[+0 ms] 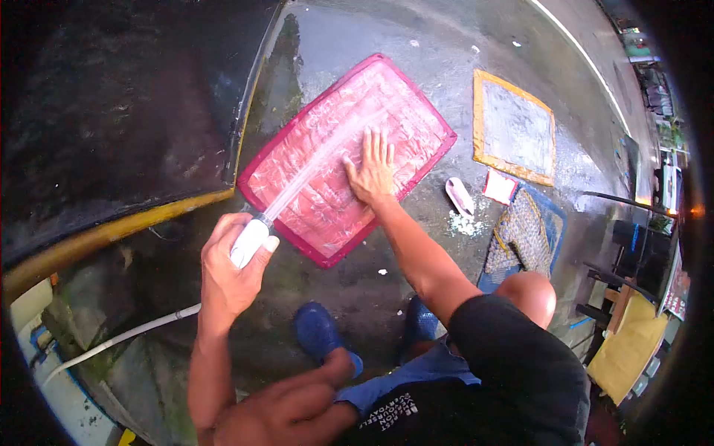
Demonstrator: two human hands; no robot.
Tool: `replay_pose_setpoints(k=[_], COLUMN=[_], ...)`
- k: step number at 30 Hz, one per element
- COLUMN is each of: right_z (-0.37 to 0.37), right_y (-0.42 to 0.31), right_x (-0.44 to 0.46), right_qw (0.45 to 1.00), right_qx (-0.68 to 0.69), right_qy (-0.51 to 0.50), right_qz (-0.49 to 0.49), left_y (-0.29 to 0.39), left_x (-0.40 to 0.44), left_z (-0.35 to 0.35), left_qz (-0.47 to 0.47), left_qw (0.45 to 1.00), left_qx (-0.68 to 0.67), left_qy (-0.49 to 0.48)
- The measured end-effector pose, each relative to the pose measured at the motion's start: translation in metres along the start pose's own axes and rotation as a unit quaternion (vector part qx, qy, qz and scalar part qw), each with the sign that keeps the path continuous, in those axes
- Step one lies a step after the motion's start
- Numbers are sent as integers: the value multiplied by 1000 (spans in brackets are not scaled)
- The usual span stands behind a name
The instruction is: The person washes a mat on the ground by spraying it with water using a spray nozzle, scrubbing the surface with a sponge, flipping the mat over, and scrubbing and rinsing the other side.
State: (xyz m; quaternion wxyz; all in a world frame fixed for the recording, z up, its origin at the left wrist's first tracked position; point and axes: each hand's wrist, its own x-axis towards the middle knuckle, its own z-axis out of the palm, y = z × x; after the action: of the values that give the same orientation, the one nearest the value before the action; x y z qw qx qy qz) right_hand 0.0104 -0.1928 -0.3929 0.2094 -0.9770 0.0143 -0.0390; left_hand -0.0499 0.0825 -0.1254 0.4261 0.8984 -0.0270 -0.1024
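Water sprays from a white hose nozzle point(250, 242) that my left hand point(229, 266) grips at the lower left of the mat. The stream runs up across a red mat point(327, 160) with a darker red border, which lies flat on the wet ground. On the mat's right part, my right hand point(372, 167) rests palm down, its fingers stretched out and apart. A pale hose point(149, 325) runs left from below my left hand.
Right of the mat lie a yellow-bordered mat point(513, 126), a white-and-pink brush or scoop point(460, 197) beside white crumbs, a small red-edged packet point(500, 186) and a grey textured cloth point(520, 230) on a blue mat point(554, 227). A yellow-edged dark slab point(134, 223) stands left.
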Motion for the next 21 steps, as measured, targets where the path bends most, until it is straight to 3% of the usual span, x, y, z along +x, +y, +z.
replay_pose_setpoints(k=[3,4,6,10,17,18,21], right_z=[35,35,33,43,37,38,26], right_y=[-35,-44,-61,-58,-68,-71,-79], right_x=[-14,-26,-53,-30,-15,-8,18], right_qw=[989,980,898,903,930,941,921], right_qx=[-120,-82,6,75,12,5,-104], right_qy=[-90,-138,-224,-235,-192,-132,-176], right_qz=[16,-119,-379,-353,-314,-310,-332], left_y=[-3,-3,-3,-5,-8,-7,-2], left_x=[-5,-4,-4,-11,-38,-41,-47], left_z=[1,4,9,8,0,-1,-3], left_qz=[-9,-8,-6,-24,-47,-48,-40], left_qw=[1000,1000,1000,1000,998,998,998], left_qx=[-7,-14,-24,-17,-36,-38,-37], left_qy=[-4,-5,-4,2,16,19,25])
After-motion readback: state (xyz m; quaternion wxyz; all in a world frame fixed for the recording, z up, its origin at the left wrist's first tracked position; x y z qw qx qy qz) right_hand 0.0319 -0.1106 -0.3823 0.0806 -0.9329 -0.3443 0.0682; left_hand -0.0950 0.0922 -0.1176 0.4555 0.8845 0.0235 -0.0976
